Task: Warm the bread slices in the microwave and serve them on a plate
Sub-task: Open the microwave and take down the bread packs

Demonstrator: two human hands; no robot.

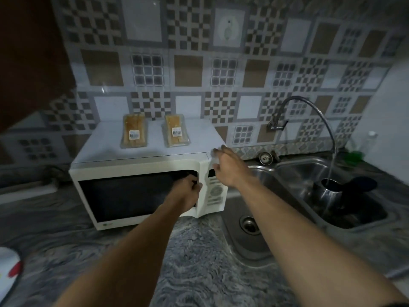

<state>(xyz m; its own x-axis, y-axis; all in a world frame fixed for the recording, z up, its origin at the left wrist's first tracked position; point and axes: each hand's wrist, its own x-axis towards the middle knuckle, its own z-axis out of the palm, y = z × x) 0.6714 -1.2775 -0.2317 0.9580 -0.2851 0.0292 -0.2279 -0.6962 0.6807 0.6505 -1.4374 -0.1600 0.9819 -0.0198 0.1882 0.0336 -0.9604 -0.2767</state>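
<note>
A white microwave [141,165] stands on the marble counter, its dark door closed. On its top lie two clear packs of bread slices, the left pack [134,131] and the right pack [177,130], each with a white label. My left hand [188,191] is curled around the right edge of the microwave door. My right hand [228,167] rests flat against the top right corner of the microwave, above the control panel [214,191], fingers spread. A white plate [8,269] with a red mark shows at the bottom left edge.
A steel double sink [305,171] lies right of the microwave, with a drain [250,224] in its draining board. A flexible tap [309,107] pours water into a metal cup [329,191]. Patterned tiles cover the wall behind. A dark cabinet [28,52] hangs at the upper left.
</note>
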